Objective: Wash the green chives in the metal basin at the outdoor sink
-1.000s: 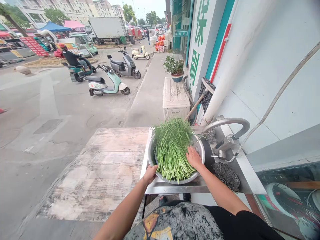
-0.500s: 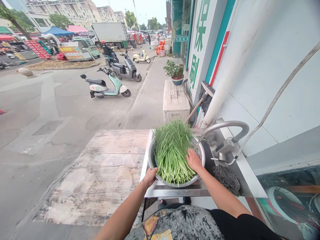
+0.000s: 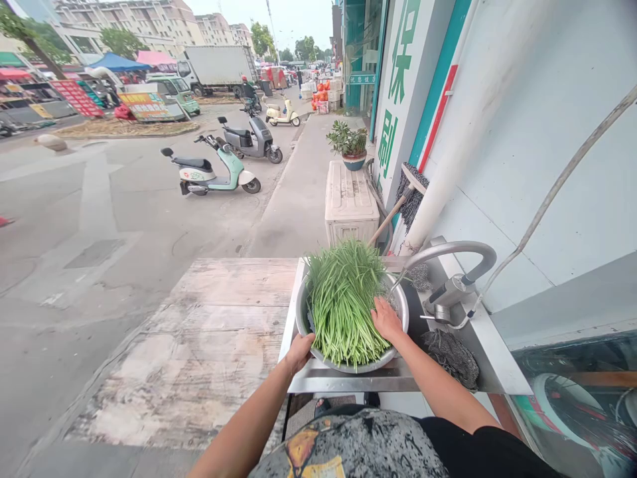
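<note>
A metal basin [image 3: 301,312] rests on the sink's edge, heaped with long green garlic chives [image 3: 348,305], leafy tips away from me and cut ends toward me. My left hand [image 3: 300,352] is closed on the basin's near left rim, with its thumb over the edge. Against the right side of the chives lies my right hand [image 3: 387,319], its fingers stretched out over the basin. Water runs from the curved faucet [image 3: 478,249] into the basin just beyond that hand.
The stainless sink [image 3: 502,365] holds a dark mesh bag [image 3: 450,357] on its right. At left is a worn wooden tabletop [image 3: 223,318]. Past the sink stand a white box [image 3: 351,192] with a potted plant [image 3: 352,147] and an upturned mop [image 3: 412,192]. Scooters [image 3: 219,169] are parked along the street.
Both hands and the chives stay nearly where they were. In the street, a rider on a scooter has moved farther off and to the right.
</note>
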The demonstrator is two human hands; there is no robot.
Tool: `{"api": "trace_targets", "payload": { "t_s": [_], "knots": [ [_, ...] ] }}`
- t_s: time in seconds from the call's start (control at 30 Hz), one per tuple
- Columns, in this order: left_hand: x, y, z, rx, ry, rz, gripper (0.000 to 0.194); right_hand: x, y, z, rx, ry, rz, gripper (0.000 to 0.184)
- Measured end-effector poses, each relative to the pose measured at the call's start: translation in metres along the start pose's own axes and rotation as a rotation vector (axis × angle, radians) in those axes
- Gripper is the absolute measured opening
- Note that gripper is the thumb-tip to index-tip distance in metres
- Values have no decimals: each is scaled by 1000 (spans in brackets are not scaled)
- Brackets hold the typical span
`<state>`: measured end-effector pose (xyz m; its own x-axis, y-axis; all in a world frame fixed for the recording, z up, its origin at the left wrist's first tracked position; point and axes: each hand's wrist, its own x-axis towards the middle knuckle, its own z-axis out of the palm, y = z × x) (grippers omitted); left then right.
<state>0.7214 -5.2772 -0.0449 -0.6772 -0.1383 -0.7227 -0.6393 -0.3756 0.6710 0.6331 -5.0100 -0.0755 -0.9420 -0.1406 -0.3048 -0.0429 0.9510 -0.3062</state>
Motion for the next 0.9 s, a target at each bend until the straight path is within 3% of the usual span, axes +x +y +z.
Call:
{"api": "trace_targets", "payload": {
  "t_s": [0.9],
  "knots": [
    [10, -8, -2, -33, -20, 9, 42, 0, 1, -3, 61, 16, 15, 60]
  ]
}}
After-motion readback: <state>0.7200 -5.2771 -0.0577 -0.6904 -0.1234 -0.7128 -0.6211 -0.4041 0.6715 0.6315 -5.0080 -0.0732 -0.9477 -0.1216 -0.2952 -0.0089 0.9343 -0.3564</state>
